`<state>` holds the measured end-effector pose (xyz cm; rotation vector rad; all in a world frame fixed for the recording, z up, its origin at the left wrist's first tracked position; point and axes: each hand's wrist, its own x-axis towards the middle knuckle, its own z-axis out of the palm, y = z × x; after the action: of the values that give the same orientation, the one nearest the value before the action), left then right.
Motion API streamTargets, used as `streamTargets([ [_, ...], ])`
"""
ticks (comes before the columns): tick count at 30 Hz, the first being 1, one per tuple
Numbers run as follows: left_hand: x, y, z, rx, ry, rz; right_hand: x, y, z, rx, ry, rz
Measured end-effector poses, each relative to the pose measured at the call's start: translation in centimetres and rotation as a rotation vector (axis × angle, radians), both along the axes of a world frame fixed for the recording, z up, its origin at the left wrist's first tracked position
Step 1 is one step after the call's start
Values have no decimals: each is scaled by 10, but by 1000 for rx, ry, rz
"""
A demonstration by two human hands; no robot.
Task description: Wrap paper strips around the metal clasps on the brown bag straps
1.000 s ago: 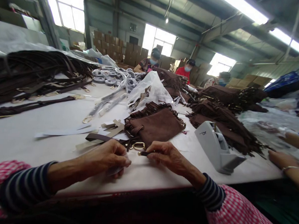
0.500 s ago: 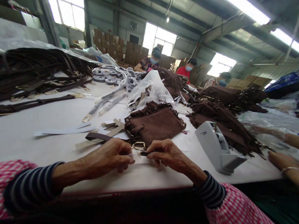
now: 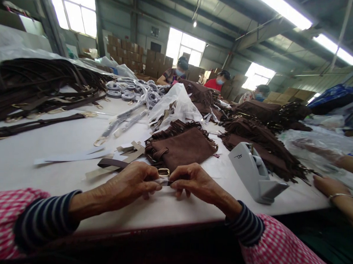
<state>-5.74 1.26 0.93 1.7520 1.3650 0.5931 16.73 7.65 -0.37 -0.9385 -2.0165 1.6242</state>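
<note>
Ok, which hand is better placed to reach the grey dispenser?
Right hand, I'd judge: it is nearer the dispenser, though it pinches a dark strap. The left hand, pinching a whitish piece, sits farther off.

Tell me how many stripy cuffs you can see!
2: one striped cuff is on the arm of the left hand, the other on the arm of the right hand. Others may be hidden.
</note>
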Motion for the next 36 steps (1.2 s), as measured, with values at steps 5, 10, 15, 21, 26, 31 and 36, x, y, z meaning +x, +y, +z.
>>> streamTargets([
  [5, 12, 11, 0, -93, -42, -12, -3, -3, 1, 43, 40, -20],
  [10, 29, 24, -7, -228, -99, 43, 1, -2, 0, 79, 55, 17],
  [15, 37, 24, -8, -383, -190, 181, 23, 2, -7, 623, -68, -93],
  [21, 47, 17, -13, -385, -245, 219, 28, 6, -29, 830, -147, -69],
  [26, 50, 16, -13, -344, -176, 232, 25, 10, -37, 804, -40, -74],
  [31, 43, 21, -6, -97, 127, 98, 17, 3, -36, 649, -22, -196],
  [36, 45, 24, -4, -11, 279, 176, 4, -2, -35, 386, 68, -313],
])
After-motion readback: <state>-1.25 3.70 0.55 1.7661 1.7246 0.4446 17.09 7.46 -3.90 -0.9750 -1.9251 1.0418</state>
